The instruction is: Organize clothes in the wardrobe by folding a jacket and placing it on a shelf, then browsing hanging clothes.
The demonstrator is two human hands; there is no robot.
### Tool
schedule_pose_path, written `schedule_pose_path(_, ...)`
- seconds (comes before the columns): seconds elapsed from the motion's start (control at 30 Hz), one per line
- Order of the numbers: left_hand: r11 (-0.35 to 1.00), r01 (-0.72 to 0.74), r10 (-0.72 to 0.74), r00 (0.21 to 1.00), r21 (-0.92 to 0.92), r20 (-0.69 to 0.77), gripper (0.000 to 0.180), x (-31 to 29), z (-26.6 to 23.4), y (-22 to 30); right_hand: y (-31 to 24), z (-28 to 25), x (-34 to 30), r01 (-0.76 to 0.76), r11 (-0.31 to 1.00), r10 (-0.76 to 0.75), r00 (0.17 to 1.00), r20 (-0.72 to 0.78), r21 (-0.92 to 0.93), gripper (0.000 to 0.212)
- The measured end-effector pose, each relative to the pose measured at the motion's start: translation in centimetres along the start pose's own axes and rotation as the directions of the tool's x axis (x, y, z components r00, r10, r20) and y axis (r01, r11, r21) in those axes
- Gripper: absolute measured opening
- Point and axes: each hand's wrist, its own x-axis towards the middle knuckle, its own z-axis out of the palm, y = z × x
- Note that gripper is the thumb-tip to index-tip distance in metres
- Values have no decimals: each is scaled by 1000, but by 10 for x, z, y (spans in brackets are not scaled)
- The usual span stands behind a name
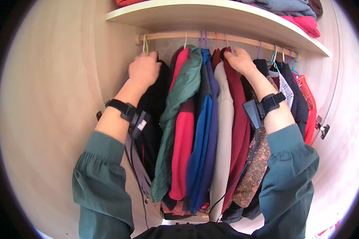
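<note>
Inside a wardrobe, both my arms reach up to clothes on hangers. My left hand [144, 69] is closed at the top of a black garment [152, 109], just below a yellow-green hanger hook [146, 43]; its fingertips are partly hidden. With the thumb and fingers of my right hand [240, 60] I grip the collar of a dark red garment [236, 97]. Between the hands hang a green jacket [184, 77], a pink garment [183, 153], a blue one [199, 155] and a light grey one [224, 99].
A wooden rod [167, 36] carries the hangers beneath a pale shelf [179, 8] with folded clothes [291, 8]. Farther right hang a brown floral garment [253, 171], a white knit [285, 89] and a red garment [309, 107]. Cables run down from my black wrist straps [272, 101].
</note>
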Motion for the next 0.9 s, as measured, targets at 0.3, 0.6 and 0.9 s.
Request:
schedule_pose_path(0.3,989,-37,56,990,-144,131,35,0,26,64,44,58,-21,-598,442,175,789,589,669,31)
schedule_pose_path(0.6,994,-1,-26,966,105,257,29,2,-10,-35,-41,95,-24,-566,425,98,805,585,707,25)
schedule_pose_path(0.9,736,-675,674,738,-52,-44,40,-37,-1,160,24,-12,-86,-403,789,271,906,326,464,64)
